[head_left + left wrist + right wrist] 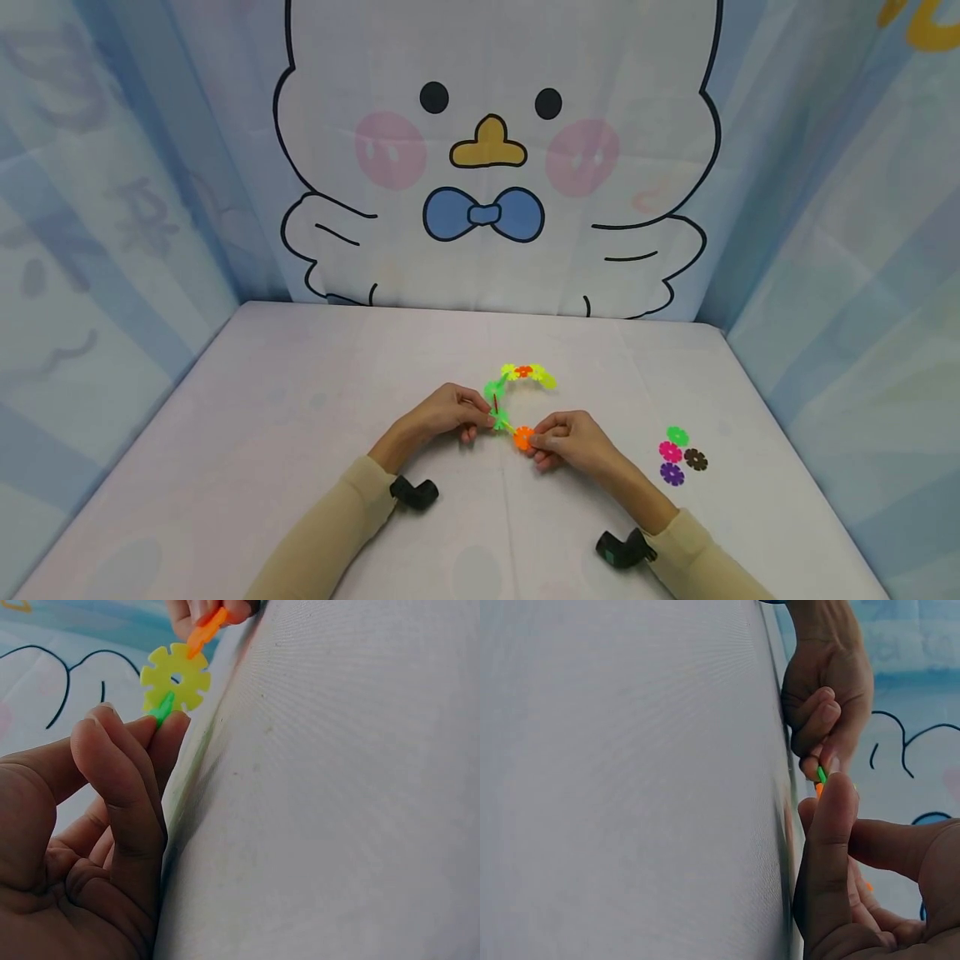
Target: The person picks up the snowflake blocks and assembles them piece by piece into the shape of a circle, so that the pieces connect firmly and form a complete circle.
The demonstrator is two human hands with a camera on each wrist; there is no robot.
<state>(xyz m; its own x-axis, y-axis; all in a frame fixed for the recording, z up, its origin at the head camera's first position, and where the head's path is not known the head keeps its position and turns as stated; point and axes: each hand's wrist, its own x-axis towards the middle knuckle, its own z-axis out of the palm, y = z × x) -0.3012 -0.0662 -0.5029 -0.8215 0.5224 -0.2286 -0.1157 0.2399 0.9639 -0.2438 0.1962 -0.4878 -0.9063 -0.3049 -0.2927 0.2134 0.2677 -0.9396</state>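
A curved chain of slotted plastic snowflake discs lies in the middle of the table in the head view. Its left side carries a green disc (500,421), which my left hand (452,410) pinches between thumb and fingertips. At the chain's near end, my right hand (570,440) pinches an orange disc (523,438) by its edge. Between these two sits a yellow disc (161,675), its slots engaged with both neighbours in the left wrist view. Beyond the left fingers the chain curves through another green disc (493,390), a thin red piece (496,403), and yellow and orange discs.
Several loose discs lie right of my right hand: green (678,436), pink (671,452), brown (696,459) and purple (672,474). A pale cloth covers the table (337,358). Printed curtains (487,275) stand behind it and at both sides.
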